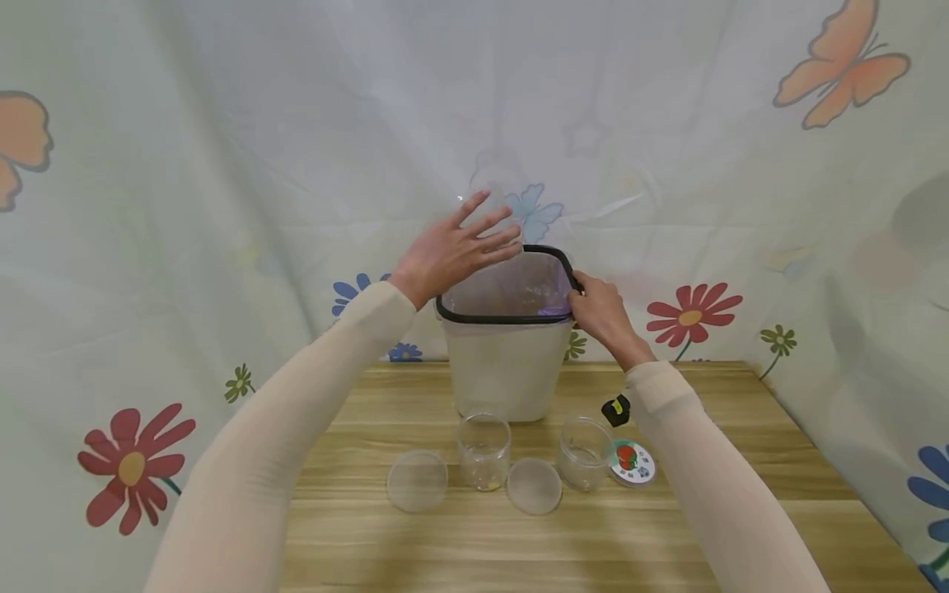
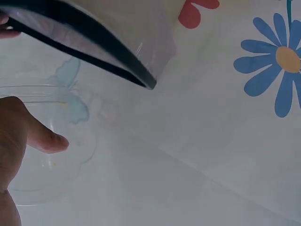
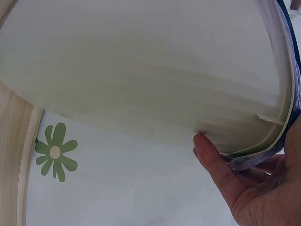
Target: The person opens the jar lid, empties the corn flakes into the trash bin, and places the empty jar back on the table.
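My left hand (image 1: pixel 463 251) is raised over the left side of a white trash bin (image 1: pixel 507 371) with a black rim (image 1: pixel 504 319). It holds a clear jar (image 2: pixel 40 174), tipped on its side, with small yellow specks inside. The thumb lies along the jar in the left wrist view; in the head view the hand covers part of it. My right hand (image 1: pixel 599 309) grips the right side of the bin's rim, thumb outside the wall in the right wrist view. A thin purplish liner (image 1: pixel 504 284) lines the bin, which leans slightly.
On the wooden table (image 1: pixel 460 552), in front of the bin, stand two clear jars (image 1: pixel 484 453). Two translucent round lids (image 1: pixel 418 482) lie beside them. At the right are a lid with a red picture (image 1: pixel 632 463) and a small black object (image 1: pixel 616 410). A flowered curtain (image 1: pixel 371 123) hangs behind.
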A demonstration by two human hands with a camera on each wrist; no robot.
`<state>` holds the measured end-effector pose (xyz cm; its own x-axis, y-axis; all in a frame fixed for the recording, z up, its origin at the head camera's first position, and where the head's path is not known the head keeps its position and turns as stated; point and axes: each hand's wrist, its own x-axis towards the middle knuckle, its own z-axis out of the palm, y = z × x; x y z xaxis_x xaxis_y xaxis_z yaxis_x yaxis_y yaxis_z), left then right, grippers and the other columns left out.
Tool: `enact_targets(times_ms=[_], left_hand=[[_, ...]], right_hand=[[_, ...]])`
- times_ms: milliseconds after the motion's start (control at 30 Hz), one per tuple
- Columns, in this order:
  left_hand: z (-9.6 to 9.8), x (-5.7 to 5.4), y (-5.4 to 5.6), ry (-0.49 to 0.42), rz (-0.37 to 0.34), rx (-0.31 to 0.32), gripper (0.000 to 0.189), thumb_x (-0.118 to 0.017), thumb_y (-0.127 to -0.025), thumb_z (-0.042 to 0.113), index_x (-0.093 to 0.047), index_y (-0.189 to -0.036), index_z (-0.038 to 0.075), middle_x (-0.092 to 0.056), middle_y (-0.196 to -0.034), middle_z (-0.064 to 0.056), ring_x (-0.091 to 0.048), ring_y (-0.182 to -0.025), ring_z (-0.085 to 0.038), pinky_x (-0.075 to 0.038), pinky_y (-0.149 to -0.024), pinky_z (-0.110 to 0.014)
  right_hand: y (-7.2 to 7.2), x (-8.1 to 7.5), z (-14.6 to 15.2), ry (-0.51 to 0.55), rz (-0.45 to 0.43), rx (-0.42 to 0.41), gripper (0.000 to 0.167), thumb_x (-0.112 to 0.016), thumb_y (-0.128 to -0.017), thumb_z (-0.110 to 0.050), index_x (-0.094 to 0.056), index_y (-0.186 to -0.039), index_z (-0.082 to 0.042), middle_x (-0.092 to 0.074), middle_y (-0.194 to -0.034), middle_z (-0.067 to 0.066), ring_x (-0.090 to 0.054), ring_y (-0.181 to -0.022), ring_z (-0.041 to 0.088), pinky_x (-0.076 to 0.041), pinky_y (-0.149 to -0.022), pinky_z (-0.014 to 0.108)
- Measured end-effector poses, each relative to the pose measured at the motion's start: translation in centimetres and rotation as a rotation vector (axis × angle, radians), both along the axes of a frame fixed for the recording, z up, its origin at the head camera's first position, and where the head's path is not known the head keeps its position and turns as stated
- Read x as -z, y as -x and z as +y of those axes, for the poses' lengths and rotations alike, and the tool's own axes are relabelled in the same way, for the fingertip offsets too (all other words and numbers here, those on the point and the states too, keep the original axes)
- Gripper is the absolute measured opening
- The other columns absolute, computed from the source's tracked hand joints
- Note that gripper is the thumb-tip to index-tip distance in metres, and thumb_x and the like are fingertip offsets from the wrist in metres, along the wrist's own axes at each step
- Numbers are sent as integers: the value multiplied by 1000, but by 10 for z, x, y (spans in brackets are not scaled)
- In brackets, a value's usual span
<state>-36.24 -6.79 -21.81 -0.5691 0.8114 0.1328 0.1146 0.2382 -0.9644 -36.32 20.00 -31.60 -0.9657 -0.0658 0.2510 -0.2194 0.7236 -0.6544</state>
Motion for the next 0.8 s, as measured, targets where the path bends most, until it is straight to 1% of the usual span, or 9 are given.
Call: enact_targets(times_ms=[133,200,267,400,467,567,667,700,800], left_hand=[[3,16,3,77,-40,-2,112,-73,-86,7,10,-158,31,4,-168,3,7,-155,-26,9,-121,-60],[3,22,4,90,-45,-3,110,-73,-87,9,10,-158,30,2,-168,4,6,-155,-26,8,-121,-60],[3,25,4,81,-35,-5,111,-73,-87,12,9,-158,31,2,-168,5,5,-155,-25,7,-121,-61],[1,26,4,14,-33,11,111,-77,-84,23,5,-158,33,0,-167,5,3,-155,-26,6,-121,-61],[0,26,3,-23,-44,13,111,-78,-84,26,5,-158,32,2,-168,4,4,-155,-27,6,-121,-61],[-3,25,2,-68,-54,6,113,-77,-84,26,8,-158,30,5,-168,2,5,-155,-28,6,-121,-61],[-5,26,2,-121,-64,-1,114,-78,-84,26,9,-158,28,6,-168,1,5,-155,-29,5,-121,-61],[-6,27,2,-148,-71,1,114,-78,-84,26,8,-158,28,5,-168,1,5,-155,-28,5,-121,-61],[-8,29,5,-249,-99,29,111,-78,-82,25,1,-159,28,-2,-168,2,0,-155,-27,4,-122,-60]], right_hand=[[0,1,0,-9,-6,-3,55,-35,-102,-21,-29,-155,-8,-45,-149,23,-71,-84,30,-60,-71,38],[0,1,0,-18,-7,-3,55,-35,-102,-21,-29,-155,-8,-45,-149,23,-71,-84,29,-60,-70,37],[-1,1,0,-28,-4,0,55,-35,-102,-21,-29,-155,-8,-47,-148,23,-70,-81,28,-58,-67,35],[0,1,1,-39,4,7,56,-36,-101,-23,-29,-154,-8,-51,-144,24,-69,-74,26,-51,-59,30],[0,1,2,-37,3,7,56,-37,-101,-22,-29,-154,-8,-51,-143,24,-69,-74,26,-51,-58,30],[0,1,3,-23,-10,5,56,-37,-101,-24,-29,-155,-8,-50,-143,25,-70,-77,28,-56,-62,32],[1,2,3,-12,-15,3,56,-37,-103,-27,-29,-155,-9,-54,-139,26,-70,-78,28,-59,-67,36],[2,2,4,-13,-17,4,56,-37,-103,-29,-29,-155,-10,-57,-134,27,-70,-78,27,-59,-68,36],[3,3,5,-21,-7,3,57,-37,-104,-34,-28,-155,-10,-56,-135,26,-71,-76,27,-59,-68,37]])
